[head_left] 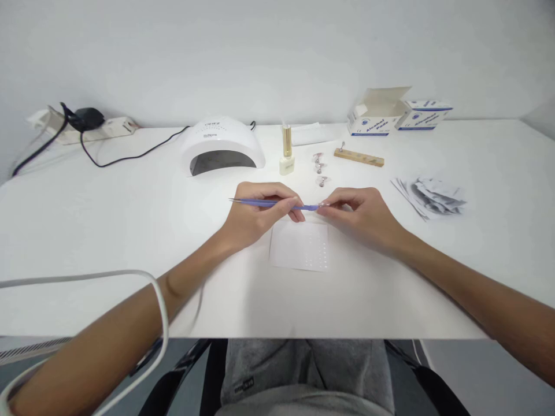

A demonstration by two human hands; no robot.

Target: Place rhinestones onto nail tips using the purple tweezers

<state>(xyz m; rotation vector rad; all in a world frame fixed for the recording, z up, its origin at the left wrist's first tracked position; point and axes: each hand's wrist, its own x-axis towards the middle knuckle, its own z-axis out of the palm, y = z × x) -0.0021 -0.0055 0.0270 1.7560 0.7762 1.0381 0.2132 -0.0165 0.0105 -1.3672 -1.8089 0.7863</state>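
My left hand (264, 211) is closed around purple tweezers (260, 203), held level with the thin metal points to the left. The blunt end of the tweezers reaches the fingertips of my right hand (358, 212). Those fingertips pinch a small shiny press-on nail (323, 204), mostly covered by the fingers. Under the gap between the hands lies a white sheet (288, 248) with rows of tiny clear dots on its right half. Just beyond my hands, three more press-on nails (319, 168) rest on small metal pegs.
A white nail lamp (223, 138) stands at the back left, and a nail polish bottle (287, 159) to its right. Behind the right hand are a wooden strip (359, 157), alcohol pad boxes (375, 118) and opened packets (436, 196). A white cable (143, 274) loops over my left forearm.
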